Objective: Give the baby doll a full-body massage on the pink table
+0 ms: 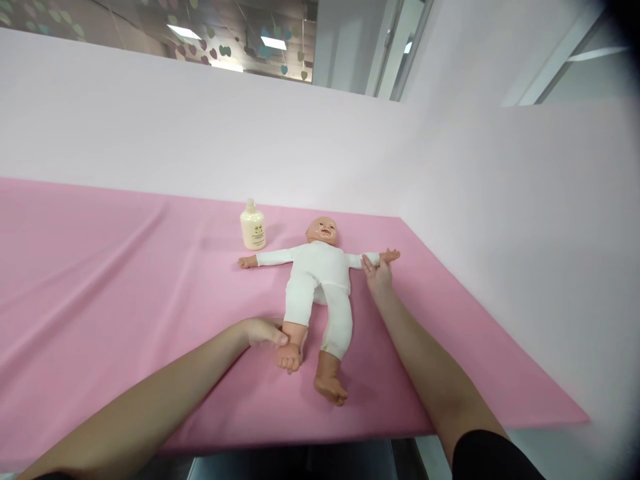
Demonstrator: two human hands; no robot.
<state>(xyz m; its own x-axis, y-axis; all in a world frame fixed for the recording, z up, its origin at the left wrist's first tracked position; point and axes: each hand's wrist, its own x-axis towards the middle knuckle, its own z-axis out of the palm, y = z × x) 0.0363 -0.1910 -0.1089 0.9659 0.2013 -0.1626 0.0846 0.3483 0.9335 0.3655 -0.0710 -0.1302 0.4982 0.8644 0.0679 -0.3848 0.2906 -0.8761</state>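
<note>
A baby doll [320, 267] with a white cloth body lies on its back on the pink table cover [150, 287], arms spread wide and feet toward me. My left hand [265, 332] is closed around the doll's ankle on the left side of the view, thumb on top and the other fingers hidden underneath. On the right, my right hand [380, 273] grips the doll's outstretched forearm near its wrist, with several fingers showing against the white sleeve. Beyond the doll's left-side hand stands a pale yellow pump bottle [253, 228] with dark print on its front.
White walls [200, 133] border the table at the back and on the right. Through a window above the back wall, hanging heart shapes [225, 51] and ceiling lights [273, 43] appear. The table's near edge runs just in front of me.
</note>
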